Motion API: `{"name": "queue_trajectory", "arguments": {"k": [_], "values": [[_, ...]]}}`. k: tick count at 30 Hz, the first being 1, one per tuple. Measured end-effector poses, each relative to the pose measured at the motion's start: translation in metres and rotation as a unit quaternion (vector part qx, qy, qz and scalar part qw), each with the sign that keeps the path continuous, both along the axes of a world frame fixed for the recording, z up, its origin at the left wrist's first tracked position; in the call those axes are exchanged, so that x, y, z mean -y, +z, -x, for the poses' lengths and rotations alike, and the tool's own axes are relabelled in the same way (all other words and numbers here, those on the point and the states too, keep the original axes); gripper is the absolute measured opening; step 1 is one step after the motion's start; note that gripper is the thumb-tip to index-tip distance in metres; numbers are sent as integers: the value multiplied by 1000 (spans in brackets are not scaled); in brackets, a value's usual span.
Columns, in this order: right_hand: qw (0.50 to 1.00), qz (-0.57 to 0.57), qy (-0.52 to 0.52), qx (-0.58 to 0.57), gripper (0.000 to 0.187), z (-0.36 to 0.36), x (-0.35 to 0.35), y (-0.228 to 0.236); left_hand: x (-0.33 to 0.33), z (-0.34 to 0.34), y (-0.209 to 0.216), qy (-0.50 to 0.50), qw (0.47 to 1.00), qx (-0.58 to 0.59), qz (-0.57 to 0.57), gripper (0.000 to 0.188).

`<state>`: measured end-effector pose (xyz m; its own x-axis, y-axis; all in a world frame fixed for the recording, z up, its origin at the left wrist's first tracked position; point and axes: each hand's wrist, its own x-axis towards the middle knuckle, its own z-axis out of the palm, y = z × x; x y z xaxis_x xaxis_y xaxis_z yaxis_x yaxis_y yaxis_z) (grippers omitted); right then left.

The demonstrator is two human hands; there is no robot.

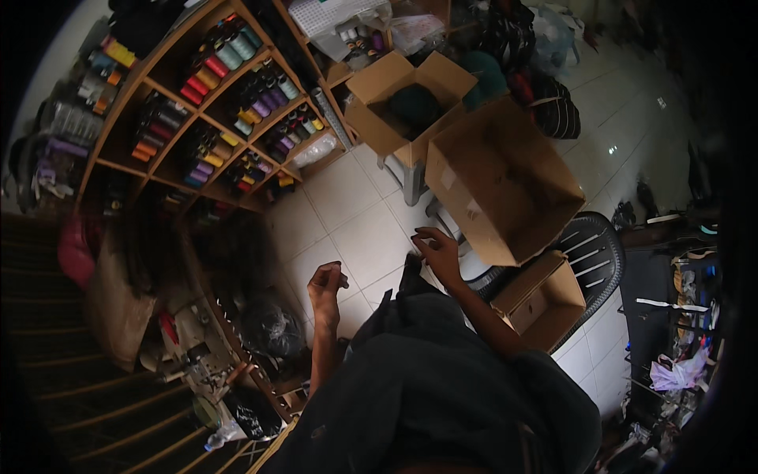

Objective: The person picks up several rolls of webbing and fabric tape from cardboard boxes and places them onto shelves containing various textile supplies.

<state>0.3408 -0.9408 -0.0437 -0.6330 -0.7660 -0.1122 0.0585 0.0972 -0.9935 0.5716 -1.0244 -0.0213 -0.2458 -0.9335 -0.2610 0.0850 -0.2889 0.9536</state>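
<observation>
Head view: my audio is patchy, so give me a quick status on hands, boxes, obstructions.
Left hand curled, contents unclear. Right hand bent, grip unclear. Big box open, near right hand. Small box beside right forearm.

1 large brown cardboard box (454, 193) sits open near the right hand (439, 251).

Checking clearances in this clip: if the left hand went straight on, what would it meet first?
The left hand would probably pass over the tiled floor and first meet the thread shelf, though depth is unclear.
</observation>
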Motion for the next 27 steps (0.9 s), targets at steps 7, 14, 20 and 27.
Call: {"name": "queue_trajectory", "arguments": {"k": [7,14,20,27], "values": [[995,-37,-95,2,19,91,79,-12,127,95,-8,-92,994,-5,-60,39],[966,-64,-250,-20,19,143,106,-23,259,222,-57,-244,964,25,-100,31],[911,-150,-383,42,21,157,147,-25,375,340,-165,-299,931,15,-206,41],[858,-218,-454,99,17,136,201,-25,433,438,-247,-291,834,279,-376,80]]}}
